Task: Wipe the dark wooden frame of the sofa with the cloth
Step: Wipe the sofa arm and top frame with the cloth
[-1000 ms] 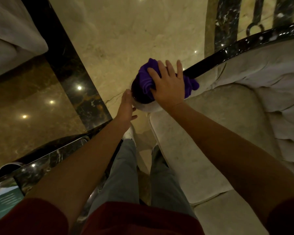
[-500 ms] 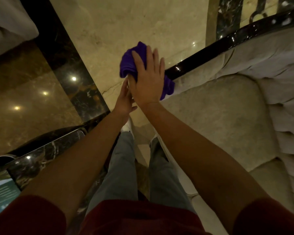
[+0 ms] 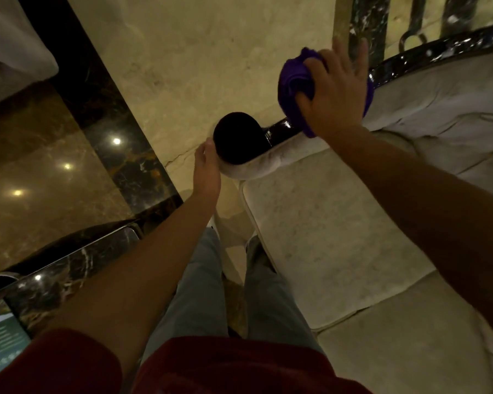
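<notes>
Polished beige marble floor (image 3: 199, 52) spreads beyond the cream upholstered sofa seat (image 3: 325, 228), at whose near corner the left hand (image 3: 207, 169) rests loosely open against the frame's round dark end knob (image 3: 236, 140), gripping nothing. Farther along, the right hand (image 3: 335, 92), fingers (image 3: 350, 49) spread flat, presses the bunched purple cloth (image 3: 292, 81) onto the glossy dark wooden frame (image 3: 439, 52); it sat over the knob a second ago, so the knob is likely wiped and the curved rail beyond remains. No containers show.
</notes>
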